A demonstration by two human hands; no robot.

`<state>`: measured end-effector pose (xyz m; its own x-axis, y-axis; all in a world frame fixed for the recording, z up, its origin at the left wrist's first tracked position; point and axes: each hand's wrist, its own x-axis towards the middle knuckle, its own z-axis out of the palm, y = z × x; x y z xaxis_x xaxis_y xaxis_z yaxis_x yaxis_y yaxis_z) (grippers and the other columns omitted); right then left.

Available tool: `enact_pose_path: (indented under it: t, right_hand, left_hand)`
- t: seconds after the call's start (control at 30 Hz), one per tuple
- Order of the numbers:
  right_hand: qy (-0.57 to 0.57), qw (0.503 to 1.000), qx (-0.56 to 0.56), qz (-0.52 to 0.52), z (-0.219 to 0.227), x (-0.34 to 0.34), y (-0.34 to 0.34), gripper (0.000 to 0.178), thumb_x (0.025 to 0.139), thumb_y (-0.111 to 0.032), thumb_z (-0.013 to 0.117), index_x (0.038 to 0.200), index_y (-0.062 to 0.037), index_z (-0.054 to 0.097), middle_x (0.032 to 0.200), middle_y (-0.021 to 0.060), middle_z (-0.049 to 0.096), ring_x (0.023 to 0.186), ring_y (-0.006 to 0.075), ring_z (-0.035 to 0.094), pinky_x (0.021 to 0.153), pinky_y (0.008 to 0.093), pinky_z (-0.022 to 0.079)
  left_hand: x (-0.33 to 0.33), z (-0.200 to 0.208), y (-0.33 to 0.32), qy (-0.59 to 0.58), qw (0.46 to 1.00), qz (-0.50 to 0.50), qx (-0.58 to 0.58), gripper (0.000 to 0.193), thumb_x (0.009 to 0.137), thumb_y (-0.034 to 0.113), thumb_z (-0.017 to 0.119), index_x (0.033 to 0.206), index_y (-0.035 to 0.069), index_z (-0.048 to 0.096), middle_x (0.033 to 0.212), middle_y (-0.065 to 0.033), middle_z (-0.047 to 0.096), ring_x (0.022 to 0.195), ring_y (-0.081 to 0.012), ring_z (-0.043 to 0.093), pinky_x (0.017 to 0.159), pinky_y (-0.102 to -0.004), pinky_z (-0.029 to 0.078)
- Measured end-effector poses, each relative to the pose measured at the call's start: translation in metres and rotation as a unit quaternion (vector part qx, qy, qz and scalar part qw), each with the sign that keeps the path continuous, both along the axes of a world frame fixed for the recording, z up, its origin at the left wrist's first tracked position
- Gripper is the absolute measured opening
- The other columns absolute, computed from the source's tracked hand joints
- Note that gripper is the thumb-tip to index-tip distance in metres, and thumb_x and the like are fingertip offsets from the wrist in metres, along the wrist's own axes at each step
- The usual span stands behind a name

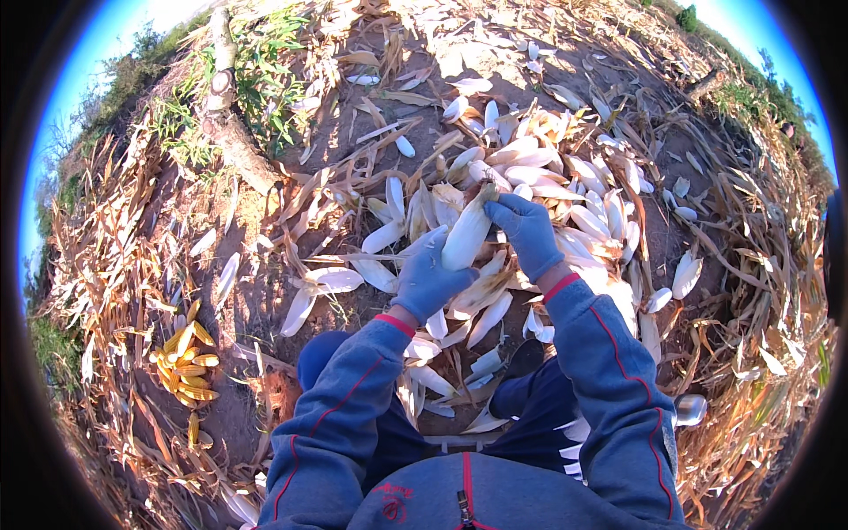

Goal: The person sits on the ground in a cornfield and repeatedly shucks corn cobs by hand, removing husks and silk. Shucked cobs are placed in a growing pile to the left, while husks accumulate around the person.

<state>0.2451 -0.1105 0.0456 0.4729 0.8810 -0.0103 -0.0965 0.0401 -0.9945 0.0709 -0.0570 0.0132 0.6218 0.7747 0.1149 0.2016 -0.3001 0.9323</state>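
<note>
Between my two gloved hands is a corn cob in its pale husk (468, 231), tilted with its darker tip pointing up and away. My left hand (427, 279), in a blue-grey glove, is closed round its lower end. The fingers of my right hand (526, 231), gloved alike, pinch the husk near the upper tip. Below and beyond both hands spreads a heap of corn husks (534, 163), pale and dry. Whether cobs are still inside them I cannot tell.
Bare yellow corn cobs (187, 364) lie piled on the ground at the left. A thick tree trunk (231, 132) with green leaves rises at the far left. Dry stalks (760, 265) cover the ground to the right. A shiny rounded object (691, 409) sits by my right elbow.
</note>
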Motion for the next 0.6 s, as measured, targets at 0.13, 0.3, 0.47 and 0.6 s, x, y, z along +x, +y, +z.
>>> enact_pose_path:
  t: [0.13, 0.3, 0.47, 0.6]
  right_hand:
    - [0.107, 0.992, -0.061, 0.001, 0.022, -0.013, -0.005, 0.028, 0.082, -0.020, 0.067, 0.101, 0.0006, 0.063, 0.085, 0.0081, 0.065, 0.075, 0.0156, 0.065, 0.065, 0.0258, 0.055]
    - [0.025, 0.996, -0.083, -0.037, 0.009, -0.013, 0.001, 0.020, 0.083, -0.017, 0.063, 0.091, 0.0013, 0.065, 0.078, 0.0088, 0.065, 0.061, 0.0150, 0.065, 0.056, 0.0249, 0.055]
    - [-0.057, 0.993, -0.065, -0.078, -0.005, -0.010, 0.008, 0.018, 0.081, -0.015, 0.061, 0.086, 0.0023, 0.065, 0.071, 0.0084, 0.063, 0.057, 0.0136, 0.061, 0.053, 0.0264, 0.053]
    - [-0.033, 0.988, -0.053, -0.138, -0.011, -0.011, 0.014, 0.019, 0.079, -0.014, 0.058, 0.083, 0.0037, 0.064, 0.067, 0.0083, 0.062, 0.053, 0.0126, 0.058, 0.050, 0.0249, 0.051]
  left_hand:
    - [-0.001, 0.015, -0.005, 0.142, 0.967, 0.098, 0.189, 0.055, 0.064, 0.026, 0.076, 0.110, 0.005, 0.054, 0.089, -0.0140, 0.061, 0.081, -0.0300, 0.061, 0.072, -0.0395, 0.048]
    - [-0.001, 0.013, -0.007, 0.206, 0.900, 0.113, 0.366, 0.052, 0.064, 0.023, 0.073, 0.108, 0.005, 0.051, 0.081, -0.0121, 0.056, 0.074, -0.0310, 0.058, 0.065, -0.0429, 0.045]
    - [0.002, 0.014, -0.012, 0.200, 0.879, 0.128, 0.413, 0.045, 0.067, 0.027, 0.069, 0.103, 0.007, 0.050, 0.085, -0.0079, 0.054, 0.075, -0.0257, 0.055, 0.065, -0.0392, 0.041]
    - [0.014, 0.006, -0.018, 0.150, 0.892, 0.150, 0.399, 0.047, 0.067, 0.025, 0.070, 0.104, 0.006, 0.049, 0.085, -0.0099, 0.054, 0.077, -0.0281, 0.056, 0.067, -0.0407, 0.042]
